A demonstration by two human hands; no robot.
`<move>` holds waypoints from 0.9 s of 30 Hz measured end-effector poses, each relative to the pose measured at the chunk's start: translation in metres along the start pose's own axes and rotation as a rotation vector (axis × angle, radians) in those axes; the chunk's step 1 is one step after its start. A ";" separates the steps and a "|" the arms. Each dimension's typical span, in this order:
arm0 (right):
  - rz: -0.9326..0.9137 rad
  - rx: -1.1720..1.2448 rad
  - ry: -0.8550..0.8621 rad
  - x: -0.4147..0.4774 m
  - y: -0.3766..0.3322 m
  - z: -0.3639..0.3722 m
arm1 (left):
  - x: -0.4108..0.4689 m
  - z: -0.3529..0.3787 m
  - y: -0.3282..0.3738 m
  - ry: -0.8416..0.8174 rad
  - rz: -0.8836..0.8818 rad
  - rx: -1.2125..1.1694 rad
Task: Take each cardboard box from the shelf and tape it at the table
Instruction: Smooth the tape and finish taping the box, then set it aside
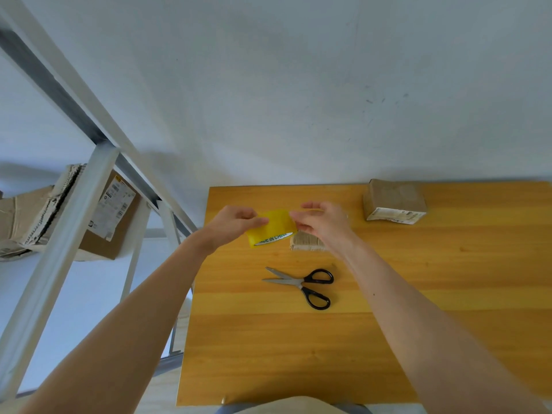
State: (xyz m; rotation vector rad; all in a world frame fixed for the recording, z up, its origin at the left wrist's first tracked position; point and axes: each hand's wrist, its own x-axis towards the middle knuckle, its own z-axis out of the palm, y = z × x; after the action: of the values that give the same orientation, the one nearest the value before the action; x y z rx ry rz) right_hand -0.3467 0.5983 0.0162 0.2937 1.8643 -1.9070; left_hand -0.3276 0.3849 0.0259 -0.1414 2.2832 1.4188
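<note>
Both hands hold a yellow tape roll [273, 227] with a "MADE IN CHINA" label just above the wooden table [448, 279]. My left hand [230, 225] pinches its left edge. My right hand [325, 222] grips its right side. A small cardboard box [306, 242] lies on the table right under my right hand, mostly hidden by it. A second cardboard box [394, 201] with a white label sits at the table's far right, by the wall. On the white metal shelf [68, 210] to the left stands a larger labelled cardboard box [112, 216].
Black-handled scissors [301, 285] lie open on the table, in front of the hands. Flattened, torn cardboard [27, 219] is stacked on the shelf's left part. A white wall runs behind the table. A chair back [295, 406] shows at the bottom edge.
</note>
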 end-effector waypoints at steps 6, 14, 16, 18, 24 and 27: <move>-0.155 -0.228 0.080 -0.001 0.004 0.003 | 0.003 0.008 0.004 0.059 0.035 -0.012; -0.438 -0.417 0.307 0.001 0.009 0.010 | 0.006 0.018 0.012 0.192 0.132 0.032; -0.508 -0.486 0.376 0.000 0.012 0.012 | 0.006 0.022 0.014 0.202 0.142 0.030; -0.596 -0.593 0.427 0.000 0.013 0.013 | 0.007 0.025 0.015 0.212 0.127 0.030; -0.544 -0.583 0.296 0.000 0.013 0.006 | 0.013 0.022 0.013 0.260 0.145 0.118; -0.335 -0.363 0.150 -0.002 0.007 0.005 | 0.016 0.018 0.007 0.258 0.129 0.142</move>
State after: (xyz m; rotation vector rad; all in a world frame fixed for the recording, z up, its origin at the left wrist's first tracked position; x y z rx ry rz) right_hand -0.3405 0.5944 0.0113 0.0047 2.4402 -1.7339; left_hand -0.3385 0.4063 0.0183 -0.1427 2.6381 1.3616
